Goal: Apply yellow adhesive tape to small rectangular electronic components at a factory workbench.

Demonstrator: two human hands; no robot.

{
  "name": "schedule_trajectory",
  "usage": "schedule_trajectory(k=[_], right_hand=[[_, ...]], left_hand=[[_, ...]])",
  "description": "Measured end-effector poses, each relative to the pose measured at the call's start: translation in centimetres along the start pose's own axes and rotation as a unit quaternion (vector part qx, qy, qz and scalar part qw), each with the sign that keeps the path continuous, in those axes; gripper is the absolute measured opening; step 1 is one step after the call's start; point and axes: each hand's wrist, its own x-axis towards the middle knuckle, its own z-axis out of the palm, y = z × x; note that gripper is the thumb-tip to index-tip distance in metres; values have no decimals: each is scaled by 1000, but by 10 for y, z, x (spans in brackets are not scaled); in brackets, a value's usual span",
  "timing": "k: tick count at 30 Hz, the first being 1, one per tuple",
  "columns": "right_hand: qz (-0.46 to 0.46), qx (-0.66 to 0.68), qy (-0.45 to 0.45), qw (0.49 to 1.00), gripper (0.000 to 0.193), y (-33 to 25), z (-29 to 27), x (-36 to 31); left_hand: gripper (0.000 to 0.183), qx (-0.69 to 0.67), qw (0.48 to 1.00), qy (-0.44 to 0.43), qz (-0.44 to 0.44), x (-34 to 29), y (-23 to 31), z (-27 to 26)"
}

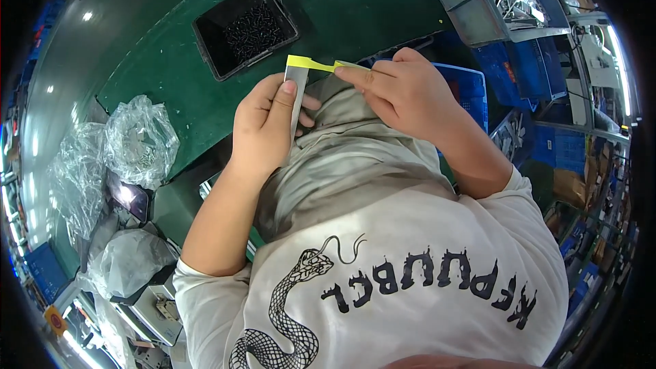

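Note:
My left hand (266,117) is closed around a flat, silver-grey metal bar (296,96), with the thumb lying on its face. The bar stands nearly upright in the picture over my lap. Bright yellow tape (311,64) covers its far end and stretches across to the right. There my right hand (410,92) pinches the tape between thumb and forefinger. Part of the strip runs on behind those fingers and is hidden. Both hands hang above my grey-beige trousers, close to the edge of the green table (355,7).
A black bin (205,51) of small dark parts sits on the table beyond my left hand. Clear plastic bags (141,140) lie at the left. To the right stand a blue crate (468,82) and a grey bin (471,17) of metal pieces.

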Motion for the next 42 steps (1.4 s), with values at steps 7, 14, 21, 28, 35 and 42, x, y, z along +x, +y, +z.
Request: schedule_trajectory(k=[7,14,21,28,35,42], right_hand=[[-8,-10,5,1000,46,1,-2,1],[7,40,45,998,44,3,0,-2],[15,64,29,997,39,5,-6,-3],[-1,39,45,998,37,6,-3,-4],[-3,32,44,999,38,7,-2,-5],[-17,31,45,998,40,3,-1,-4]], left_hand=[[26,-26,1000,-1,2,2,-8,-3],[25,-44,999,-10,11,4,-12,-5],[22,-67,997,-18,21,4,-10,-7],[20,-117,993,-27,0,4,-9,-6],[20,-99,993,-18,-67,5,-1,-5],[32,10,1000,-1,-15,-3,4,2]])
